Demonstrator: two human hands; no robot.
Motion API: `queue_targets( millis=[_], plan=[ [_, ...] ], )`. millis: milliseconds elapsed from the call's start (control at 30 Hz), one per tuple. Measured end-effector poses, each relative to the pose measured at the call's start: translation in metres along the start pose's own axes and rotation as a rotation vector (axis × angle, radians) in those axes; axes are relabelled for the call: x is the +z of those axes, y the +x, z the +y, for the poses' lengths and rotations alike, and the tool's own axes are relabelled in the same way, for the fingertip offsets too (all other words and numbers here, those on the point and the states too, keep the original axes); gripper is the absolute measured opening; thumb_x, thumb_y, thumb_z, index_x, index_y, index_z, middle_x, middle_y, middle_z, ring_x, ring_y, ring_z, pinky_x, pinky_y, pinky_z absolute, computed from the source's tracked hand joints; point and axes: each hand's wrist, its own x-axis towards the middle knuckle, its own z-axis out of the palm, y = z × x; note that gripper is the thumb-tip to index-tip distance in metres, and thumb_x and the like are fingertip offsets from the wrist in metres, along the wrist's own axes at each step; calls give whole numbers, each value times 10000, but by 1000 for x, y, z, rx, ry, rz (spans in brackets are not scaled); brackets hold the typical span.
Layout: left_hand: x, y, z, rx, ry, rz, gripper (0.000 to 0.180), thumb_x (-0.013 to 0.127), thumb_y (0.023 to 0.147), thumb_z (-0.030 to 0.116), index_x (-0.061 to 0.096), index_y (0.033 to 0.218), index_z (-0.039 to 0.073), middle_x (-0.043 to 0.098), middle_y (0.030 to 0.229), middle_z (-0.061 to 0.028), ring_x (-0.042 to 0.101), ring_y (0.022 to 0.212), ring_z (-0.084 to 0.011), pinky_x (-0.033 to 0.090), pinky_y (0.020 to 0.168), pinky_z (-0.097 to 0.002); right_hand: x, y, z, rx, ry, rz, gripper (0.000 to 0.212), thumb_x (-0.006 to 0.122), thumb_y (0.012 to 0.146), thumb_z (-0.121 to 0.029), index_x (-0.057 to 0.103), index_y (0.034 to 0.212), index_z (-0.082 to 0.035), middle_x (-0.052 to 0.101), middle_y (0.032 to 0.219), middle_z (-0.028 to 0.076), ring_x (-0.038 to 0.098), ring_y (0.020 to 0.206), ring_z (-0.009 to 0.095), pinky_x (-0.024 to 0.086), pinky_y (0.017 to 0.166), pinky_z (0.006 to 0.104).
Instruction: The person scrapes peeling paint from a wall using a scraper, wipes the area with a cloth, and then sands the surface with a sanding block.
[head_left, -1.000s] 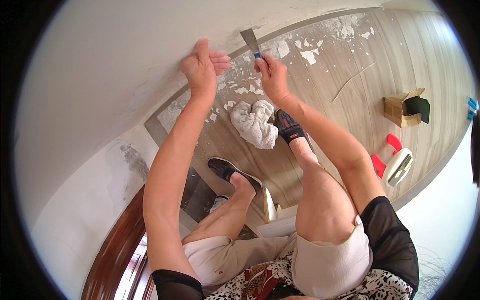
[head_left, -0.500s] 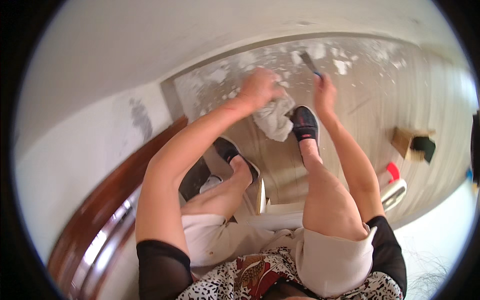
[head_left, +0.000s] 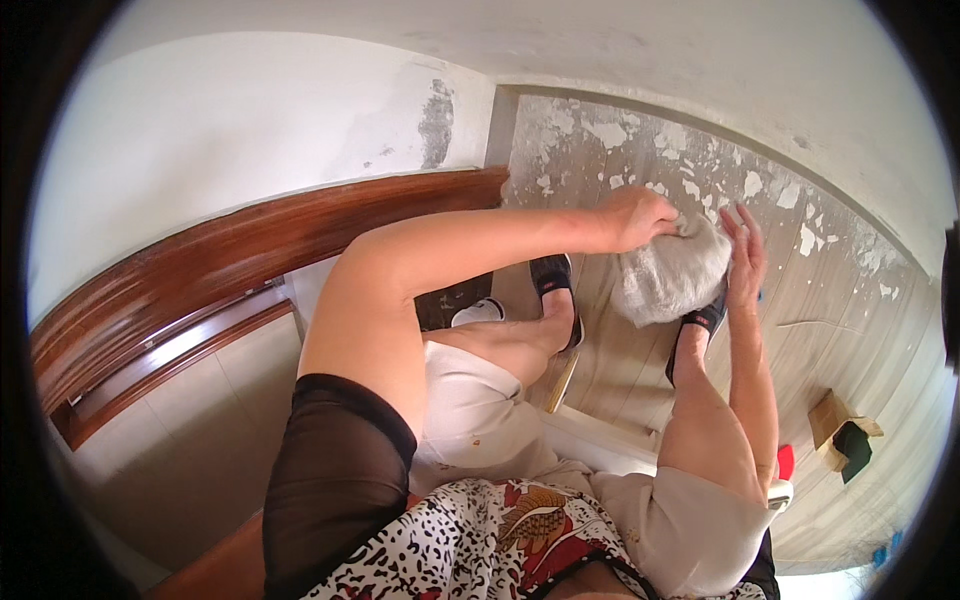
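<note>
My left hand reaches across from the left, its fingers closed on the top edge of a crumpled greyish-white cloth. The cloth hangs bunched above the floor, just in front of my shoes. On its other side is my right hand, with the fingers stretched out and lying along the cloth's right edge. A small blue bit shows beside my right wrist; the rest of it is hidden, so I cannot tell what it is. The scraper's blade does not show.
Flaked white paint litters the wood-look floor along the wall. A brown wooden rail runs at left, below a wall with a grey bare patch. An open cardboard box lies at right, near a red object.
My view has swung left. My left hand has lifted the cloth, and my right hand, which held a blue-handled scraper, is now spread against the cloth.
</note>
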Motion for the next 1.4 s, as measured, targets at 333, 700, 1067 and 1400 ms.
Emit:
queue_targets(
  millis=[333,700,1067,1400],
  plan=[
    [-98,-32,10,-300,-5,840,333,491,957,318,601,1116,47,616,965,-136,579,903,-223,466,806,-357,112,15,-1,61,-183,-656,385,535,916,-198,527,1247,-2,649,1060,85,588,946,136,471,841,300],
    [-214,-168,39,-199,1545,-370,345,644,790,271,647,1081,84,512,1137,-166,563,1010,-311,496,827,-407,160,-30,-12,-185,-475,-374,567,605,881,-174,349,1375,-65,592,1177,179,660,842,274,521,755,347],
    [-248,-130,-1,-418,1773,-14,165,520,792,31,526,928,-63,588,822,-214,670,654,-318,556,554,-403,-31,-7,20,-213,-1319,217,374,689,811,-263,572,1095,-50,551,1095,182,512,1044,367,426,879,456],
    [-221,-70,-87,-244,1648,-160,203,539,807,51,566,1002,3,575,959,-215,675,807,-308,561,703,-407,-70,-17,43,182,-1496,297,448,712,786,-299,524,1110,-52,519,1143,152,502,1085,343,446,849,465]
  ],
)
